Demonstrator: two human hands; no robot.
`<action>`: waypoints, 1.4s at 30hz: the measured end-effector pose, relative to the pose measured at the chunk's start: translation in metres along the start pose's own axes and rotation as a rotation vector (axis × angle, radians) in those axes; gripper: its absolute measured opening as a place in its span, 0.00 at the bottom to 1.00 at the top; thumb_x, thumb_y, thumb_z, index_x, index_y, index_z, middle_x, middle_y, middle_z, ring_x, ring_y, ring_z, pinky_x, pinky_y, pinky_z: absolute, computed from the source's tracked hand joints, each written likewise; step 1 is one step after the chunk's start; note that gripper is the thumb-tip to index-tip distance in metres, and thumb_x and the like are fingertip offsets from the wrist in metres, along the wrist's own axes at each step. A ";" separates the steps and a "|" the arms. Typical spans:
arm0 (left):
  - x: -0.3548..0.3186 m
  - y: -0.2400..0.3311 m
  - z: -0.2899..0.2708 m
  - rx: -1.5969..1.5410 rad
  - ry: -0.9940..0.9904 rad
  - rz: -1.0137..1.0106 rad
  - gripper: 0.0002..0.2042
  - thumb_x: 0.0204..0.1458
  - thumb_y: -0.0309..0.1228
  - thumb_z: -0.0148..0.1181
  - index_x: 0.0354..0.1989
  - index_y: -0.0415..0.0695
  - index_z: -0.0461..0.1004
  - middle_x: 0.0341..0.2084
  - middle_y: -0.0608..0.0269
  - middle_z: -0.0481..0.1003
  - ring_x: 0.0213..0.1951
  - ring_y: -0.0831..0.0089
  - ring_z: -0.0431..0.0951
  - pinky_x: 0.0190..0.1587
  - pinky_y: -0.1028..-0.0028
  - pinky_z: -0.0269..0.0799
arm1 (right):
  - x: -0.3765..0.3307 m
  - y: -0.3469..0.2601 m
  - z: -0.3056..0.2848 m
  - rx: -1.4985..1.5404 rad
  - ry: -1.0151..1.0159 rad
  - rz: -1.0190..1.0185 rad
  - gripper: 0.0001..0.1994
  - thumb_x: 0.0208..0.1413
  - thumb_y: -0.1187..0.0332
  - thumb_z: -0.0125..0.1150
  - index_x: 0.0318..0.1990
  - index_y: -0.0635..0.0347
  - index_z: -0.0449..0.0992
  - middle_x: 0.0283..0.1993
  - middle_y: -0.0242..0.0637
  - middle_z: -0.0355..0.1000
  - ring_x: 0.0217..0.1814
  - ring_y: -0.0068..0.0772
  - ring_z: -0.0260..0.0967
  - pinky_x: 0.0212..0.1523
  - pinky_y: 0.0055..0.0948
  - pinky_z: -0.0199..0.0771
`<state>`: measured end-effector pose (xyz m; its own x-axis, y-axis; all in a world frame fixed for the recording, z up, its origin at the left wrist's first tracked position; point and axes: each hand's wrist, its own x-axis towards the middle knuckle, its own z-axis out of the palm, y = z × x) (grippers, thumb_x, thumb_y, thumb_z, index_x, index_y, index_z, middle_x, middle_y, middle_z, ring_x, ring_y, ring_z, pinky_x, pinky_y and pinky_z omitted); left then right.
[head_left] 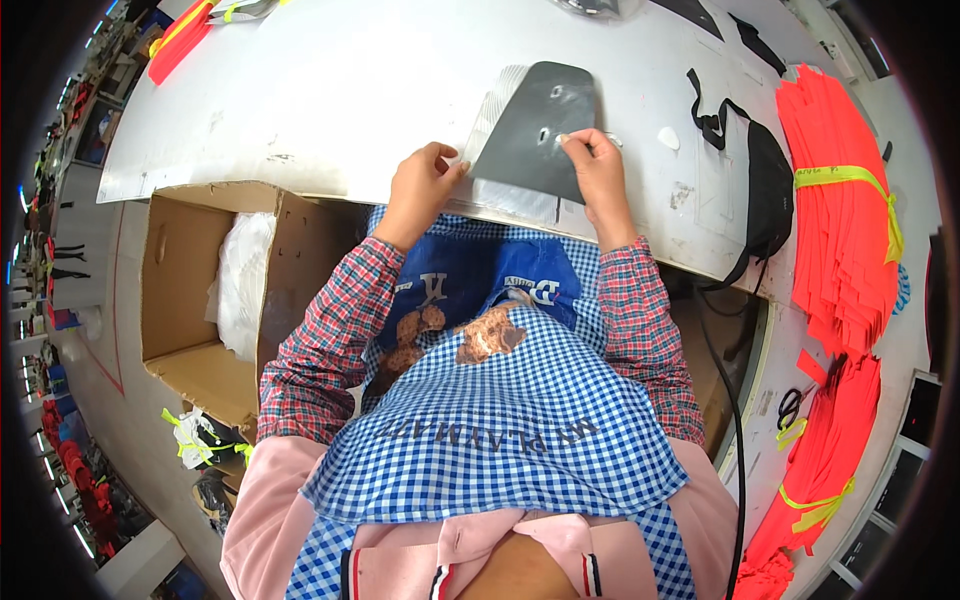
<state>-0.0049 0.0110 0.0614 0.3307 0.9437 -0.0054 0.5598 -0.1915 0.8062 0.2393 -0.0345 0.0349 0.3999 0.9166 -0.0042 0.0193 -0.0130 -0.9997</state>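
White and scuffed, the worktable [330,90] fills the upper half of the view, with a busy workshop floor curving away at the left rim. At its near edge lies a dark grey panel [540,125], rounded at the top and pierced by two small holes, sitting on a stack of paler ribbed sheets [492,110] that shows along its left side.

The left hand [425,180] rests at the panel's lower left corner, fingers curled down and pinching at the edge; exactly what sits between the fingertips cannot be made out. The right hand [598,165] lies on the panel's right side, thumb and forefinger closed near the holes, apparently on something small that is too tiny to identify.

An open cardboard box [200,300] with white plastic wrap [243,280] inside stands below the table on the left. A black strap bag [765,185] lies to the right, and beyond it bundles of orange pieces [840,200] tied with yellow tape.

The panel's lower edge reaches the table's rim, so a push toward the body would likely tip it, or the sheets under it, off into the lap or the box. Since the panel lies loose on a slick stack, uneven pressure from one hand could skew it and throw off its alignment. A small part pinched by the right fingers could easily slip and vanish on the cluttered floor.
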 end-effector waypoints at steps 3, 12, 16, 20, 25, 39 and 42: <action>-0.008 0.004 0.004 0.195 0.092 0.267 0.10 0.53 0.28 0.62 0.39 0.35 0.78 0.35 0.51 0.76 0.36 0.57 0.78 0.40 0.65 0.75 | 0.000 0.001 -0.012 0.100 0.116 -0.051 0.06 0.57 0.69 0.63 0.34 0.62 0.76 0.30 0.23 0.68 0.32 0.13 0.59 0.32 0.18 0.60; -0.001 0.017 0.025 0.305 -0.099 0.569 0.12 0.48 0.28 0.65 0.41 0.38 0.78 0.38 0.50 0.76 0.40 0.53 0.76 0.44 0.63 0.73 | -0.026 -0.015 -0.033 0.700 0.036 0.134 0.06 0.60 0.68 0.59 0.40 0.60 0.75 0.40 0.32 0.76 0.42 0.25 0.74 0.52 0.30 0.75; 0.015 0.017 0.025 0.270 -0.193 0.469 0.09 0.49 0.28 0.64 0.36 0.37 0.80 0.32 0.49 0.77 0.35 0.53 0.77 0.41 0.64 0.73 | -0.043 -0.022 -0.026 0.972 -0.101 0.272 0.04 0.60 0.71 0.57 0.40 0.59 0.76 0.41 0.34 0.77 0.40 0.29 0.76 0.63 0.63 0.64; 0.021 0.015 0.026 0.217 -0.155 0.432 0.08 0.50 0.28 0.61 0.33 0.36 0.80 0.29 0.47 0.77 0.32 0.53 0.79 0.38 0.64 0.74 | -0.059 -0.023 -0.018 1.103 -0.208 0.341 0.02 0.59 0.71 0.58 0.35 0.56 0.75 0.33 0.30 0.78 0.34 0.24 0.76 0.67 0.70 0.52; 0.024 0.013 0.027 0.219 -0.168 0.404 0.07 0.49 0.27 0.60 0.32 0.36 0.80 0.29 0.45 0.78 0.32 0.51 0.80 0.38 0.64 0.76 | -0.067 -0.017 -0.005 1.121 -0.369 0.376 0.01 0.59 0.71 0.59 0.36 0.56 0.74 0.36 0.31 0.77 0.41 0.27 0.77 0.67 0.68 0.55; 0.024 0.009 0.024 0.149 -0.122 0.497 0.07 0.49 0.25 0.58 0.32 0.35 0.81 0.27 0.41 0.77 0.31 0.48 0.80 0.38 0.63 0.77 | -0.076 -0.016 0.014 0.907 -0.070 0.236 0.04 0.60 0.69 0.57 0.38 0.59 0.74 0.39 0.35 0.76 0.41 0.26 0.75 0.45 0.27 0.77; 0.024 0.011 0.019 0.122 -0.120 0.510 0.07 0.49 0.25 0.59 0.32 0.34 0.80 0.27 0.41 0.78 0.31 0.49 0.80 0.38 0.64 0.77 | -0.073 -0.012 0.014 0.895 -0.035 0.217 0.04 0.60 0.69 0.58 0.38 0.59 0.74 0.39 0.35 0.76 0.41 0.26 0.75 0.45 0.28 0.77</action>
<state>0.0238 0.0261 0.0590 0.6645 0.6864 0.2956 0.3871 -0.6545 0.6495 0.1970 -0.0957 0.0465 0.2834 0.9421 -0.1793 -0.7744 0.1146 -0.6222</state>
